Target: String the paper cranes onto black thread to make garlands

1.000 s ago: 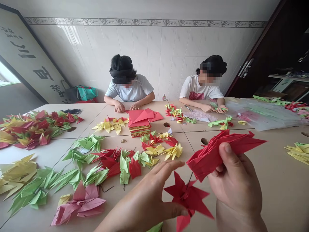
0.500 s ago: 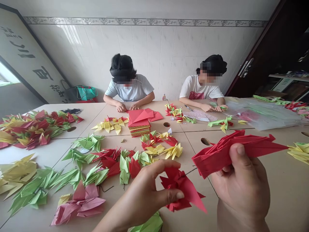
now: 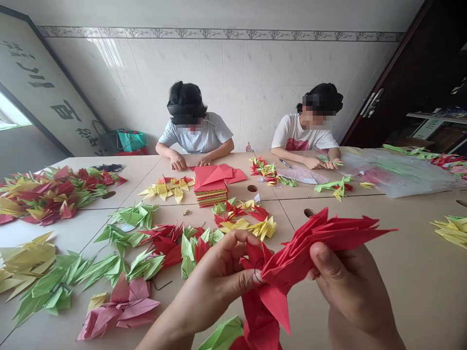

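Note:
My right hand [image 3: 350, 277] is closed on a thick bundle of folded red paper pieces [image 3: 310, 240], its thumb across the near side. Thumb and fingers of my left hand [image 3: 222, 272] pinch another folded red piece [image 3: 251, 257] at the bundle's left end. A thin dark cord loops by my left thumb. More red folded paper [image 3: 260, 323] hangs below my left hand. Under it on the table lies a green folded piece [image 3: 222, 334], partly hidden.
Folded pink [image 3: 120, 308], green [image 3: 134, 238] and yellow [image 3: 27, 262] pieces cover the table's left. A red-topped paper stack [image 3: 210, 187] stands mid-table. Two people [image 3: 197, 131] sit opposite, hands on the table. A plastic sheet [image 3: 412, 170] lies right.
My right hand has moved left and down, bringing the red bundle against the piece in my left hand. More red paper now hangs below. The left-hand person's hand has shifted slightly.

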A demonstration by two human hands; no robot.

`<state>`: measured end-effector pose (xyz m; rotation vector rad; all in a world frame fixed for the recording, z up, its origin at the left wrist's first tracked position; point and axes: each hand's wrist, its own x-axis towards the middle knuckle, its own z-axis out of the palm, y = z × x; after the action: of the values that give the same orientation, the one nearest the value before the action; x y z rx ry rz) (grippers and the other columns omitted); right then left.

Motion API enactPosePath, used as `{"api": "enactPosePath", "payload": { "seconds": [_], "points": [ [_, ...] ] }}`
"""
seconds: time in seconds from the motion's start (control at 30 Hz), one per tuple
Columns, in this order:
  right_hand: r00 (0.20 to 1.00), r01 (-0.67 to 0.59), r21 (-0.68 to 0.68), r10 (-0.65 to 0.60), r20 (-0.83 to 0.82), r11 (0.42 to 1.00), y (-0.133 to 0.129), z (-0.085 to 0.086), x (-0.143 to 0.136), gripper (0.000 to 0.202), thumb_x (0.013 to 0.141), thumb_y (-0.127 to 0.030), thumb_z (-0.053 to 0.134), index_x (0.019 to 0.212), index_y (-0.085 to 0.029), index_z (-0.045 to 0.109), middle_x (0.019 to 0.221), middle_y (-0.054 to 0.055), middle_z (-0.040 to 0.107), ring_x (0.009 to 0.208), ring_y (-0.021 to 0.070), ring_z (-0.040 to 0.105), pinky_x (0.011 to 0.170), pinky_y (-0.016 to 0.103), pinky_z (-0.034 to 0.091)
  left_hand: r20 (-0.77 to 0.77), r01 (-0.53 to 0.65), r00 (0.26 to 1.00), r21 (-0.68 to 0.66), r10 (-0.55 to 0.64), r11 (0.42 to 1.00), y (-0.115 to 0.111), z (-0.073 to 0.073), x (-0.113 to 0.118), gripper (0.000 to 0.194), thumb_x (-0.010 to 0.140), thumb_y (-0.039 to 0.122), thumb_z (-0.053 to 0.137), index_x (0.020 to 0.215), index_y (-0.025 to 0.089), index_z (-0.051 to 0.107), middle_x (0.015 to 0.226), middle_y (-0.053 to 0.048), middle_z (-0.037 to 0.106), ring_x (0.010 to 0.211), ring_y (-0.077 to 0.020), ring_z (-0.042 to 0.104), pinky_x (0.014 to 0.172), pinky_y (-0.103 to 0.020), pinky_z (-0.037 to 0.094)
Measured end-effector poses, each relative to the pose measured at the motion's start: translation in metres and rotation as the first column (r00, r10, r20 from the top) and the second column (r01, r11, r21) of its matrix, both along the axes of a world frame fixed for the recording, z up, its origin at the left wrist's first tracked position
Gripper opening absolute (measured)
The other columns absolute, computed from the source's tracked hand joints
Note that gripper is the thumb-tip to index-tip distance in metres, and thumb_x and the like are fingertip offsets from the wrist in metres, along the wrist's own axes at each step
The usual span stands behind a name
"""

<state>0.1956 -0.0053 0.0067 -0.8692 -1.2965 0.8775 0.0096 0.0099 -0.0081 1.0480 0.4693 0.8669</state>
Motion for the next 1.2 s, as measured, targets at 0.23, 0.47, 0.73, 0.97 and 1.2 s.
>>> {"api": "enactPosePath", "payload": {
  "seconds": [0.23,0.47,0.73,0.97,1.2],
  "points": [
    [0.97,-0.13,0.037,0.119,0.213,0.991,-0.001,0.012,-0.001,0.018,0.087,-0.03,0.062,0.071,-0.024,0.067,0.061,-0.003,0.062,0.051,0.0105,0.052,0.046,0.019,0.042,-0.202,-0.066,0.975,0.119,0.089,0.991,-0.003,0.002,0.001,0.02,0.09,0.034,0.058,0.098,0.018,0.067,0.081,-0.002,0.063,0.071,-0.0103,0.054,0.065,-0.019,0.043],
    [0.937,-0.103,0.014,0.092,0.337,0.995,0.001,0.007,0.001,0.02,0.089,-0.03,0.058,0.071,-0.022,0.063,0.062,-0.002,0.06,0.056,0.0123,0.053,0.052,0.021,0.046,-0.362,-0.028,0.924,0.248,0.119,0.968,-0.006,0.002,-0.002,0.033,0.093,0.041,0.049,0.106,0.02,0.07,0.089,-0.005,0.067,0.075,-0.0154,0.056,0.069,-0.024,0.045],
    [0.928,0.013,0.103,-0.05,0.368,0.995,0.004,0.008,0.002,0.03,0.089,-0.03,0.058,0.061,-0.02,0.052,0.054,-0.004,0.047,0.048,0.0103,0.043,0.044,0.021,0.036,-0.282,-0.019,0.958,0.144,0.06,0.989,-0.009,0.009,-0.011,0.029,0.085,0.039,0.062,0.11,0.028,0.07,0.1,-0.004,0.07,0.09,-0.0225,0.06,0.076,-0.03,0.05],
    [0.932,-0.019,0.14,-0.033,0.361,0.99,0.004,0.01,0.0,0.024,0.089,-0.027,0.058,0.065,-0.021,0.058,0.055,-0.004,0.053,0.048,0.0105,0.047,0.045,0.021,0.039,-0.247,0.046,0.969,0.122,-0.015,0.991,-0.009,-0.001,-0.001,0.04,0.077,0.032,0.073,0.113,0.019,0.064,0.097,-0.006,0.063,0.088,-0.019,0.056,0.078,-0.028,0.047],
    [0.938,-0.022,0.143,-0.029,0.346,0.989,0.002,0.01,-0.001,0.02,0.09,-0.025,0.058,0.07,-0.023,0.061,0.06,-0.005,0.06,0.052,0.0101,0.052,0.049,0.019,0.042,-0.226,-0.033,0.973,0.064,0.047,0.997,-0.01,-0.003,0.002,0.048,0.078,0.033,0.072,0.122,0.019,0.058,0.091,-0.005,0.063,0.075,-0.0135,0.054,0.066,-0.025,0.045]
  ]
}}
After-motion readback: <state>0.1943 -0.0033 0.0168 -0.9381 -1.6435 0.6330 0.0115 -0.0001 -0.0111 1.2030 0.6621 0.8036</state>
